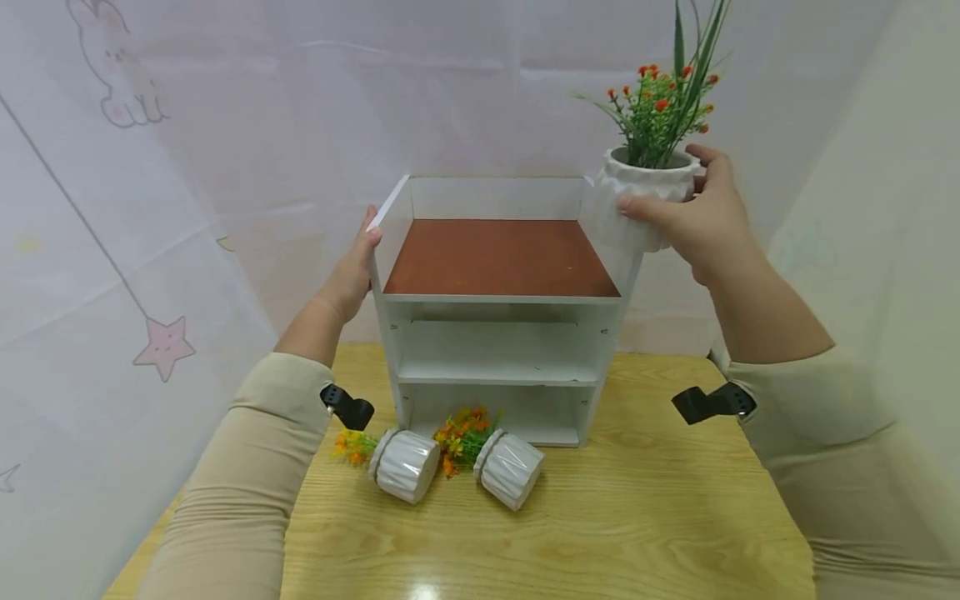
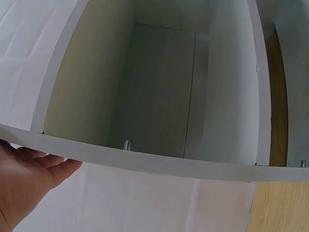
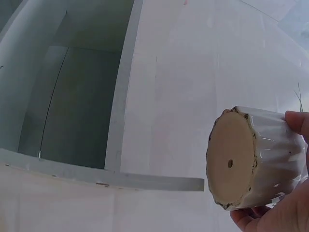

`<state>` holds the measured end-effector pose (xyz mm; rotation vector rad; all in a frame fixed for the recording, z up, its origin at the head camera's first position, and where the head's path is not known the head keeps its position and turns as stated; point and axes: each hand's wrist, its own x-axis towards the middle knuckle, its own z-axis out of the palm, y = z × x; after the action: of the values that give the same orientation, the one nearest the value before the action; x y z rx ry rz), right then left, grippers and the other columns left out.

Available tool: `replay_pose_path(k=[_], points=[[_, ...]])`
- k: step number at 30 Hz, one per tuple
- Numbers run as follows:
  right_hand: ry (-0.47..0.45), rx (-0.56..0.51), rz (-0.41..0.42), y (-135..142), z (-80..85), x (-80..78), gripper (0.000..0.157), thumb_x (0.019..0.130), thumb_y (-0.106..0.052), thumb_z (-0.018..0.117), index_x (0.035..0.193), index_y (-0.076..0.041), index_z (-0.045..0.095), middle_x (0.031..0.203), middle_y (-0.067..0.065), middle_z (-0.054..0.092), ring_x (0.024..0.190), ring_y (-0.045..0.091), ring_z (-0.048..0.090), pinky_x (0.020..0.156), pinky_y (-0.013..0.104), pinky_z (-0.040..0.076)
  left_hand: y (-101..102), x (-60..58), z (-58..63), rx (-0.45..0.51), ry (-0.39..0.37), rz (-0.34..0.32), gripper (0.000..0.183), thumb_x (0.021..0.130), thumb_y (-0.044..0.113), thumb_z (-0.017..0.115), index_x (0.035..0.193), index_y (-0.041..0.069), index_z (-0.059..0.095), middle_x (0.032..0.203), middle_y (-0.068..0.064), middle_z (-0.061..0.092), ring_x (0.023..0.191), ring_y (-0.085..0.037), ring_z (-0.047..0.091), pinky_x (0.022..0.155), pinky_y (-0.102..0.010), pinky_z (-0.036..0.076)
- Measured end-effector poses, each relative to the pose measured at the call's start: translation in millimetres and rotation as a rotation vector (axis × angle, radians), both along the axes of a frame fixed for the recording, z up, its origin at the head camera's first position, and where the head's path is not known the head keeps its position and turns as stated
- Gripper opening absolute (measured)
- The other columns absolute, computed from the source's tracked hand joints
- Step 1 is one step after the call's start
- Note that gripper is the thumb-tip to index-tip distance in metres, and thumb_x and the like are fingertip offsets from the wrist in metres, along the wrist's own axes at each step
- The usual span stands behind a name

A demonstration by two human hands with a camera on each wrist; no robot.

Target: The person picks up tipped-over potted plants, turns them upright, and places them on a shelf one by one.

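My right hand (image 1: 716, 221) grips a white ceramic flowerpot (image 1: 648, 187) holding orange-flowered greenery (image 1: 660, 108), raised beside the top right edge of a white shelf unit (image 1: 497, 340). In the right wrist view the flowerpot (image 3: 231, 162) shows its unglazed base with a small hole, close to the end of the side panel (image 3: 164, 182). Fingers of my left hand (image 1: 354, 271) lie along the outside of the unit's left panel, near its upper corner. The left wrist view shows the left hand (image 2: 34, 179) against that panel (image 2: 159, 162).
Two more white flowerpots (image 1: 405, 467) with orange and yellow flowers lie on their sides on the wooden table (image 1: 637, 517), in front of the unit. The unit has a brown top board (image 1: 502, 258) with raised sides. A pale printed cloth (image 1: 480, 92) hangs behind.
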<state>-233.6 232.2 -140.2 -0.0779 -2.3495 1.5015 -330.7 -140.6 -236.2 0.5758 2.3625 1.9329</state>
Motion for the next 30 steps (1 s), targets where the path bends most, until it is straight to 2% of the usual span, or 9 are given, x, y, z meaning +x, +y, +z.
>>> replay_pose_path(k=[4, 12, 21, 30], points=[[-0.007, -0.013, 0.032, -12, -5.2, -4.6, 0.103, 0.083, -0.036, 0.076, 0.156, -0.032, 0.004, 0.160, 0.010, 0.021, 0.132, 0.024, 0.037, 0.112, 0.048, 0.038, 0, 0.2, 0.0, 0.011, -0.006, -0.001, 0.059, 0.103, 0.042, 0.013, 0.155, 0.038, -0.014, 0.163, 0.011, -0.020, 0.151, -0.018, -0.012, 0.119, -0.058, 0.005], [0.003, -0.028, 0.066, -35, -15.7, -7.0, 0.103, 0.081, -0.032, 0.078, 0.156, -0.026, 0.008, 0.156, 0.013, 0.027, 0.132, 0.026, 0.040, 0.110, 0.047, 0.039, -1, 0.0, -1.5, 0.013, -0.004, -0.003, 0.058, 0.103, 0.042, 0.013, 0.155, 0.040, -0.014, 0.163, 0.012, -0.021, 0.151, -0.017, -0.013, 0.119, -0.059, 0.005], [0.014, -0.048, 0.091, -49, -32.9, -14.7, 0.105, 0.080, -0.027, 0.079, 0.157, -0.020, 0.008, 0.154, 0.015, 0.030, 0.132, 0.027, 0.040, 0.111, 0.045, 0.039, -1, -1.1, -2.5, 0.021, 0.004, 0.000, 0.059, 0.103, 0.042, 0.013, 0.155, 0.038, -0.013, 0.164, 0.010, -0.020, 0.151, -0.019, -0.010, 0.119, -0.058, 0.006], [0.006, -0.038, 0.059, -53, -48.5, -21.7, 0.106, 0.078, -0.028, 0.081, 0.157, -0.020, 0.010, 0.155, 0.014, 0.031, 0.135, 0.027, 0.040, 0.110, 0.045, 0.040, -1, -1.5, -2.3, 0.017, 0.009, 0.006, 0.059, 0.103, 0.042, 0.012, 0.155, 0.036, -0.014, 0.164, 0.007, -0.019, 0.151, -0.021, -0.007, 0.119, -0.058, 0.008]])
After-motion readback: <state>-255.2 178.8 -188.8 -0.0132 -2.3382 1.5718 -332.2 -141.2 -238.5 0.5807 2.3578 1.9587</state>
